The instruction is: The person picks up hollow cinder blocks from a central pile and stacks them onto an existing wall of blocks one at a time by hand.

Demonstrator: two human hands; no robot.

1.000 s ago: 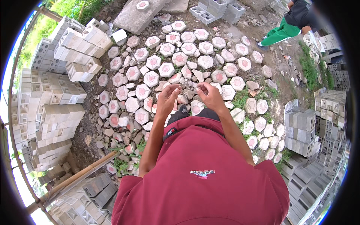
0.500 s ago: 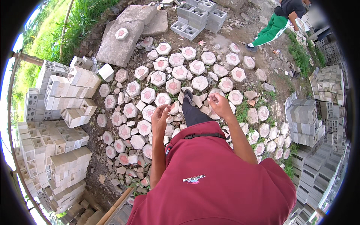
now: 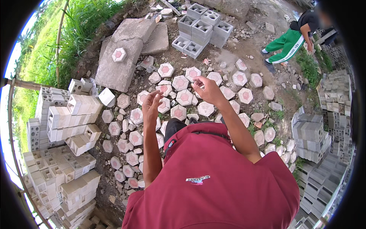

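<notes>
Both arms reach forward over ground laid with hexagonal pavers [image 3: 178, 112], pale grey with pinkish middles. My left hand [image 3: 151, 105] hovers with its fingers loosely bent and apart, and nothing shows in it. Farther right, my right hand [image 3: 207, 91] is raised in a similar way, thumb and fingers spread, also with nothing visible in it. A hexagonal paver [image 3: 184, 97] lies on the ground between the two hands. Neither hand appears to touch anything. Beneath them, my feet are mostly hidden by my red shirt [image 3: 213, 179].
Stacks of hollow concrete blocks stand at the left [image 3: 72, 118], far centre [image 3: 201, 30] and right [image 3: 310, 133]. A broken concrete slab [image 3: 116, 68] at the far left carries one paver. Stones lie between pavers. A person in green trousers [image 3: 284, 47] is at the far right.
I have moved forward over the pavers, and both my hands reach farther ahead. The person in green trousers now shows both legs, apart, with an arm hanging down.
</notes>
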